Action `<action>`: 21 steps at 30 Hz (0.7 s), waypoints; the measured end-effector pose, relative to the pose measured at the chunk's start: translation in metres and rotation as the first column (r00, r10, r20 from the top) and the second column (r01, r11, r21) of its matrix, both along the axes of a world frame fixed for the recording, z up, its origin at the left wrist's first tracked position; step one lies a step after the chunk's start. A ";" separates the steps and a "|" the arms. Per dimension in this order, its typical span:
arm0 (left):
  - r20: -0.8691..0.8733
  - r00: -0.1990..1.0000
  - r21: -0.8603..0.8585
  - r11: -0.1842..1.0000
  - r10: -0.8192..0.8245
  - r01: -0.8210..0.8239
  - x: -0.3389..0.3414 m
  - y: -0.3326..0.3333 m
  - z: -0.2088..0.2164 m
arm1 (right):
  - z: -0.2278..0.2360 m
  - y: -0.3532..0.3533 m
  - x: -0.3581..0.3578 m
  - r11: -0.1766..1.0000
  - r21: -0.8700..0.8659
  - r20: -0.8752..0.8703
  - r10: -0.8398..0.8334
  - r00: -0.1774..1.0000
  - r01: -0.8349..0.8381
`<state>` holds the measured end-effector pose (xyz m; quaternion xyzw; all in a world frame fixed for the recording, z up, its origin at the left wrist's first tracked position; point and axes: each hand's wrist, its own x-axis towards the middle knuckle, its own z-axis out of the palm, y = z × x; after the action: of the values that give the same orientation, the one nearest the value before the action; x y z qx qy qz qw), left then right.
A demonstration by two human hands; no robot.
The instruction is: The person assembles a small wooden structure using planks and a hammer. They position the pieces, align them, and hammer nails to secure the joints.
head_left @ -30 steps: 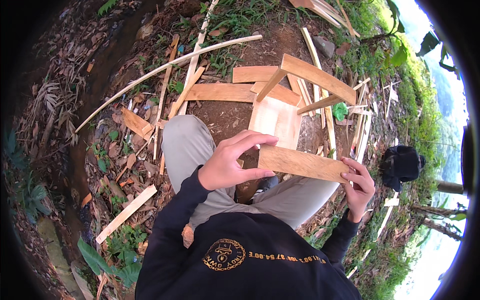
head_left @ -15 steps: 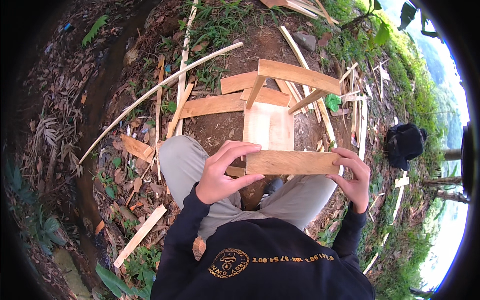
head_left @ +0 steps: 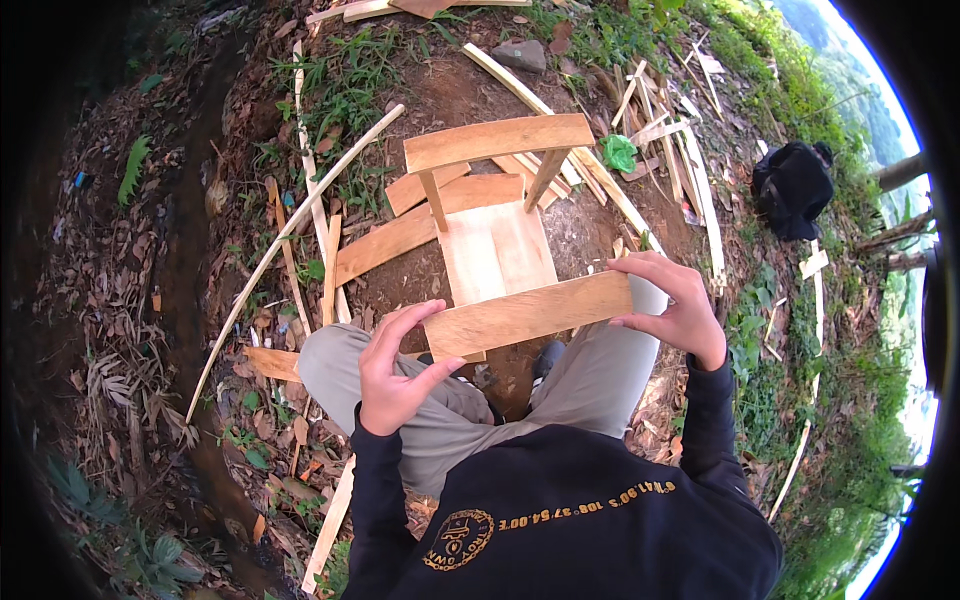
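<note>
A short, flat wooden board [head_left: 530, 318] is held level over my lap, its right end a little higher than its left. My left hand [head_left: 393, 370] grips the left end, fingers at the top corner and thumb at the lower edge. Closed on the right end is my right hand [head_left: 678, 305], fingers above and thumb below. Just beyond the board stands a small wooden chair [head_left: 495, 250] with a pale seat, two posts and a slightly curved top rail. The board hides the chair's near edge, and I cannot tell whether they touch.
Wide planks [head_left: 390, 245] lie left of the chair. A long curved strip [head_left: 275, 245] crosses the ground further left. Beyond the chair's right side are more strips and a green plastic bag [head_left: 619, 153]. A black backpack [head_left: 793, 190] sits far right; a grey stone [head_left: 520, 54] lies beyond.
The view has shifted, so the chair and ground appear further left and turned. The board has tilted, its right end now higher. Both hands still hold its ends.
</note>
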<state>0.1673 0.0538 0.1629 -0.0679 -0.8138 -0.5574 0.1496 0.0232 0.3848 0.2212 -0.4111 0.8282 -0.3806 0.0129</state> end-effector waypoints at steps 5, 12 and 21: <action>0.081 0.997 0.060 0.998 -0.001 -0.004 -0.002 0.001 0.004 | -0.005 0.002 -0.002 1.000 0.016 0.020 0.025 0.999 -0.025; 0.094 0.995 0.086 0.996 -0.036 0.028 -0.005 0.002 0.007 | -0.007 0.004 -0.002 0.999 0.033 0.024 0.030 0.999 -0.031; 0.175 0.983 0.184 0.982 -0.063 0.030 -0.003 0.002 0.003 | -0.020 -0.001 -0.002 0.994 -0.112 0.210 0.026 0.977 -0.002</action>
<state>0.1646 0.0557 0.1661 -0.0222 -0.7683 -0.6361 0.0678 0.0215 0.3834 0.2016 -0.3741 0.7968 -0.4676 0.0806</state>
